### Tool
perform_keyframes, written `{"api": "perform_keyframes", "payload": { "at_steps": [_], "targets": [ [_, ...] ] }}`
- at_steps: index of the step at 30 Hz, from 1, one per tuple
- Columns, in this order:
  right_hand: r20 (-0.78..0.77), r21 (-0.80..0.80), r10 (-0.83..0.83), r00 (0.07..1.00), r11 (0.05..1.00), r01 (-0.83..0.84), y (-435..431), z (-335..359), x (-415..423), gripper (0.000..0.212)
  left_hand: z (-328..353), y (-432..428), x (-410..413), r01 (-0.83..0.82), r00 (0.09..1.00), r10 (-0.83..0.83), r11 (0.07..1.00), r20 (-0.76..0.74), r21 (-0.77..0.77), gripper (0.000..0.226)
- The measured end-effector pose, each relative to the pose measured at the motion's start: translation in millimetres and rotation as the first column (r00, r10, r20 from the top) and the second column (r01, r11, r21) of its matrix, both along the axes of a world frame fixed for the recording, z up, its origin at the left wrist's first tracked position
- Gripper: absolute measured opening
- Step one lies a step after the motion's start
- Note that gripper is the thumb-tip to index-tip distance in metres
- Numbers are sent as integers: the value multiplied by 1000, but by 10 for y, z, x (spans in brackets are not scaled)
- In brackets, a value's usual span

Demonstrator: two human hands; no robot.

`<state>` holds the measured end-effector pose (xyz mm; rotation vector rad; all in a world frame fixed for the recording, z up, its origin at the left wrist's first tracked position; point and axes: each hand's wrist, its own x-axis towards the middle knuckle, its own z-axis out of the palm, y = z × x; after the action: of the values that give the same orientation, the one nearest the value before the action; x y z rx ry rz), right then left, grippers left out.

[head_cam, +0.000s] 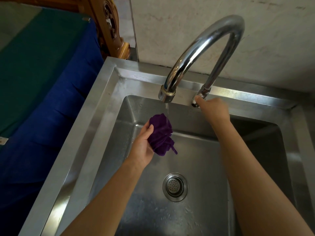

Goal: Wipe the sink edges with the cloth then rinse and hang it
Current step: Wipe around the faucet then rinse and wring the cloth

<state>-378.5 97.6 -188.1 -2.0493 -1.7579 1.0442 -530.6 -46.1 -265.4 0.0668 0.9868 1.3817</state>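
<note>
Steel sink (95, 120) walls frame both forearms, and the drain strainer (175, 186) lies nearest, below and between the two hands. Beyond it the left hand (142, 147) grips the purple cloth (161, 133), thumb across the near side and fingers curled behind. The cloth is bunched into a wad, with a loose end dangling under the hand. It is held up off the basin floor so that the thin water stream (167, 109) from the spout (166, 95) above lands on the wad's far edge. By that, the rinse looks under way and the hanging not yet done. Farther off, to the right of the cloth, the right hand (214, 109) reaches the tap handle (196, 102) at the faucet's foot, fingers curled down onto it. The back of the hand hides how fully they wrap it. It probably sits there to govern the flow. Past both hands the faucet (213, 36) arches against the wall (187, 17).
</note>
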Motion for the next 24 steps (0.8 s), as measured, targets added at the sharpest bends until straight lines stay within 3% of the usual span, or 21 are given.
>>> {"api": "perform_keyframes", "payload": {
  "at_steps": [24],
  "targets": [
    [-24,11,-5,1000,1000,5,-35,22,-25,36,-298,-24,13,43,998,-45,998,-47,-39,40]
  ]
}}
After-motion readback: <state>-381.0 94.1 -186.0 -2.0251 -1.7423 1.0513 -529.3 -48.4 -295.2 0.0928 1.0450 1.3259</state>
